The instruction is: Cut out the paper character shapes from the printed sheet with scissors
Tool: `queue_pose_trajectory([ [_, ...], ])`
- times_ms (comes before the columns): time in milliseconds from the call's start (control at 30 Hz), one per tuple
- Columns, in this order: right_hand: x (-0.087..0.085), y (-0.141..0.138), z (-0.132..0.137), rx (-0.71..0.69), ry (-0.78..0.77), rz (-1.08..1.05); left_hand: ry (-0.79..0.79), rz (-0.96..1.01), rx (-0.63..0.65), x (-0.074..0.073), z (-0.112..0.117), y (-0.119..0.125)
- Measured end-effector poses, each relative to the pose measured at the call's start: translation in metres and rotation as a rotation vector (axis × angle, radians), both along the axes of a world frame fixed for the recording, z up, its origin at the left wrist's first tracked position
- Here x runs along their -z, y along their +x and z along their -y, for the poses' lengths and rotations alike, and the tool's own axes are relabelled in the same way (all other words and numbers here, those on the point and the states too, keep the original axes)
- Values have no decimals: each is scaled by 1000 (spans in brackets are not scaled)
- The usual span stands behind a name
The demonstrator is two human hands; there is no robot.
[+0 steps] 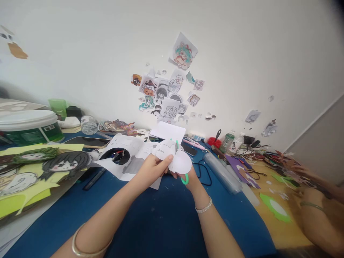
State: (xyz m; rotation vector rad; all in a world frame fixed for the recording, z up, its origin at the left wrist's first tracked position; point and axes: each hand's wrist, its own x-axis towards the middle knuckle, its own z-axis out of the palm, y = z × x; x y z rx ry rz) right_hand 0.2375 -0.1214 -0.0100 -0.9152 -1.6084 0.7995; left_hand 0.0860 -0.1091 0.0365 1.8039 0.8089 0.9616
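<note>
My left hand (153,168) is closed on a white paper cut-out (172,156), pinching its left edge above the blue table (161,218). My right hand (188,177) sits mostly behind the paper, fingers through the green handles of a pair of scissors (185,179). The scissor tip pokes up green behind the paper's top. Both wrists wear bracelets. Printed sheets with grey drawings (131,157) lie just beyond my hands.
Yellow-green sheets with cartoon figures (40,168) cover the left. A green-and-white tub (29,125) stands at far left. A clear tube (223,173), bottles (228,141) and paper scraps lie right. Another person's arms (319,200) rest at the right edge. Stickers (166,93) cover the wall.
</note>
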Motion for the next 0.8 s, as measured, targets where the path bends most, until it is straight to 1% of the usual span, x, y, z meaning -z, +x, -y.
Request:
queue_pose_trajectory([
  [100,-1,0,1,-64,-7,-65,35,-28,-13,3,-2,0],
  [200,-3,-2,3,-90,-5,-101,83,-36,-4,4,-2,0],
  [600,-4,-4,5,-52,-32,-81,81,0,10,1,2,0],
  [800,-3,-5,5,-46,-5,-81,85,12,19,2,2,1],
])
